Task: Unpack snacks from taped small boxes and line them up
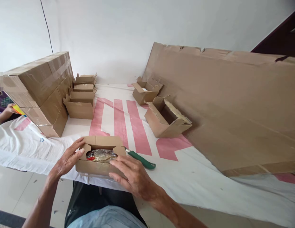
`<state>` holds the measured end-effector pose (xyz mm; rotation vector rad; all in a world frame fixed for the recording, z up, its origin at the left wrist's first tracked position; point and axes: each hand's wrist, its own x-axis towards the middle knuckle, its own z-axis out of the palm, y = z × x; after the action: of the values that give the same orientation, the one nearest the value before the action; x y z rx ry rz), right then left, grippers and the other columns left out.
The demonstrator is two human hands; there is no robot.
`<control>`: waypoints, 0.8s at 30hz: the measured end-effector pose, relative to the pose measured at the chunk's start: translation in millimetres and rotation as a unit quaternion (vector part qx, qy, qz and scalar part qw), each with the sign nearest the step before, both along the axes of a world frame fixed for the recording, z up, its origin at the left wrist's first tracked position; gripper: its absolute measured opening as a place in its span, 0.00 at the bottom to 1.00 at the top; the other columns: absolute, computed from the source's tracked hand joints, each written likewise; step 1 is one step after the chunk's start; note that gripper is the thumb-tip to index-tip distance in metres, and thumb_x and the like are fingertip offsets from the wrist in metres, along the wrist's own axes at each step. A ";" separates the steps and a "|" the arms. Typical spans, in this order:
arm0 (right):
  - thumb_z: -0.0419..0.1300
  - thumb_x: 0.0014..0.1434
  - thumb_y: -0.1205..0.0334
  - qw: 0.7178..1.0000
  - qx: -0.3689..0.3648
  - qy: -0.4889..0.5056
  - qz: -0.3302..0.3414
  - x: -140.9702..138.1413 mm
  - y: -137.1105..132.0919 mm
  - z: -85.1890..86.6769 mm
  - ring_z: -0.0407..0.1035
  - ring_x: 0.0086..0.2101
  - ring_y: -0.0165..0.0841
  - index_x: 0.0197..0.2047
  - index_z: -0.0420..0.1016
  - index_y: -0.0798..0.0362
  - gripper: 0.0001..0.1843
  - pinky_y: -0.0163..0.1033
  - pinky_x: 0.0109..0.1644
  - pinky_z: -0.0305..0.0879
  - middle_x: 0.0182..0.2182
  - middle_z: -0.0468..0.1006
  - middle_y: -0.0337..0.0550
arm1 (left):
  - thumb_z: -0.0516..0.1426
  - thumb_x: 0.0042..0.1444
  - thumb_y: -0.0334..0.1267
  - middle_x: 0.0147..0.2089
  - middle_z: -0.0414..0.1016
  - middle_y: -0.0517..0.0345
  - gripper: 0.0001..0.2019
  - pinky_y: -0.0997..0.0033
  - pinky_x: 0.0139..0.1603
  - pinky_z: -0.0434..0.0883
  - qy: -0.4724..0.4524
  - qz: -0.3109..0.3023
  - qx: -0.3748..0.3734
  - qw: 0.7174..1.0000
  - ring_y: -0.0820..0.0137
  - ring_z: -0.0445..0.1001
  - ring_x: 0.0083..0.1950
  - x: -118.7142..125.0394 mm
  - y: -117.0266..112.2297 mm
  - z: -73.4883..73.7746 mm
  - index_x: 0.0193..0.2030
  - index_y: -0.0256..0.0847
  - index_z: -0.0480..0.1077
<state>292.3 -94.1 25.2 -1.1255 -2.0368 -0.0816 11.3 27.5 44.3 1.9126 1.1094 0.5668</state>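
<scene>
A small open cardboard box (95,167) sits at the near edge of the white table cover (209,177). Inside it lies a clear plastic bag (102,155) with red and dark small parts. My left hand (68,158) presses on the box's left side, thumb on its rim. My right hand (130,174) lies over the front right corner, fingers curled on the edge. A green-handled knife (140,160) rests on the table just right of the box.
Two open small boxes (165,118) stand mid-table right. A stack of small boxes (81,95) and big taped cartons (40,91) stand at left. A large cardboard sheet (233,107) leans along the right. Another person's hand (9,109) shows at far left.
</scene>
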 end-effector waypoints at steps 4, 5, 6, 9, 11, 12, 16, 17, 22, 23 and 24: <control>0.56 0.76 0.59 0.998 -0.033 0.017 0.042 0.4 -17.8 10.5 0.76 0.36 0.37 0.51 0.77 0.54 0.10 0.41 0.40 0.73 0.38 0.82 0.47 | 0.53 0.69 0.65 0.84 0.54 0.59 0.33 0.48 0.76 0.68 0.022 -0.010 -0.011 1.000 0.50 0.53 0.84 -3.5 0.1 4.1 0.75 0.55 0.68; 0.57 0.76 0.60 0.997 -0.045 0.022 0.058 0.2 -21.6 12.1 0.75 0.36 0.36 0.49 0.77 0.54 0.09 0.41 0.40 0.72 0.37 0.81 0.46 | 0.54 0.68 0.65 0.84 0.53 0.60 0.33 0.47 0.76 0.68 0.033 -0.014 -0.011 0.999 0.49 0.53 0.84 -4.5 0.7 3.4 0.75 0.57 0.67; 0.57 0.76 0.60 0.995 -0.058 0.025 0.074 -0.2 -24.9 12.8 0.74 0.36 0.36 0.47 0.77 0.53 0.09 0.41 0.40 0.72 0.36 0.80 0.45 | 0.55 0.68 0.65 0.84 0.52 0.60 0.34 0.45 0.76 0.68 0.042 -0.022 -0.009 0.999 0.48 0.52 0.84 -5.3 1.5 2.1 0.77 0.58 0.65; 0.59 0.76 0.55 0.990 -0.091 0.029 0.105 -2.4 -29.9 9.7 0.71 0.36 0.37 0.44 0.78 0.53 0.12 0.42 0.40 0.70 0.36 0.79 0.46 | 0.62 0.63 0.65 0.86 0.47 0.52 0.44 0.41 0.80 0.61 0.062 -0.065 0.024 0.996 0.45 0.49 0.84 -5.5 3.8 -4.9 0.81 0.54 0.57; 0.58 0.76 0.53 0.988 -0.095 0.037 0.113 -5.2 -29.2 3.8 0.70 0.36 0.37 0.43 0.78 0.53 0.14 0.43 0.40 0.68 0.37 0.79 0.46 | 0.67 0.56 0.66 0.86 0.42 0.45 0.55 0.40 0.83 0.54 0.083 -0.090 0.054 0.991 0.43 0.47 0.85 -4.7 4.4 -10.6 0.83 0.48 0.50; 0.58 0.76 0.54 0.989 -0.091 0.041 0.113 -6.9 -28.1 0.2 0.69 0.36 0.37 0.43 0.78 0.53 0.13 0.43 0.40 0.68 0.36 0.79 0.46 | 0.70 0.53 0.66 0.87 0.40 0.43 0.60 0.40 0.83 0.53 0.095 -0.098 0.065 0.988 0.42 0.46 0.85 -4.5 4.3 -13.2 0.84 0.47 0.47; 0.59 0.73 0.65 0.992 -0.053 0.049 0.106 -13.3 -21.0 -13.0 0.67 0.34 0.35 0.38 0.77 0.51 0.10 0.42 0.39 0.66 0.32 0.77 0.42 | 0.75 0.42 0.67 0.87 0.33 0.40 0.73 0.40 0.81 0.58 0.126 -0.127 0.094 0.979 0.38 0.45 0.84 -7.2 3.2 -18.3 0.85 0.49 0.37; 0.59 0.72 0.66 0.992 -0.053 0.050 0.105 -13.6 -18.7 -14.8 0.67 0.34 0.35 0.37 0.77 0.51 0.09 0.42 0.39 0.67 0.33 0.77 0.42 | 0.75 0.40 0.67 0.87 0.32 0.40 0.75 0.39 0.81 0.58 0.131 -0.135 0.096 0.977 0.37 0.44 0.84 -8.3 3.0 -17.9 0.85 0.50 0.36; 0.62 0.72 0.59 0.992 -0.083 0.011 0.089 -3.0 0.0 -13.9 0.74 0.45 0.41 0.46 0.79 0.52 0.07 0.47 0.51 0.72 0.43 0.82 0.49 | 0.75 0.36 0.70 0.87 0.28 0.37 0.79 0.39 0.82 0.53 0.154 -0.156 0.073 0.973 0.37 0.42 0.85 -9.8 4.0 -12.3 0.85 0.47 0.34; 0.63 0.72 0.57 0.993 -0.086 -0.007 0.081 0.2 4.9 -12.7 0.74 0.48 0.43 0.48 0.79 0.52 0.08 0.50 0.54 0.72 0.45 0.83 0.49 | 0.75 0.36 0.70 0.87 0.28 0.38 0.80 0.39 0.82 0.53 0.159 -0.155 0.070 0.973 0.37 0.42 0.85 -9.1 4.4 -11.5 0.85 0.47 0.33; 0.64 0.72 0.56 0.993 -0.087 -0.026 0.072 3.0 9.7 -11.6 0.74 0.51 0.45 0.49 0.79 0.52 0.09 0.52 0.56 0.71 0.46 0.84 0.49 | 0.76 0.36 0.69 0.87 0.28 0.39 0.80 0.39 0.82 0.53 0.163 -0.153 0.068 0.972 0.37 0.42 0.85 -8.4 4.8 -10.9 0.85 0.47 0.33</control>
<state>295.3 -84.5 13.6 -1.0864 -2.2002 0.1430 2.9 32.2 33.4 2.3005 0.9642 0.1625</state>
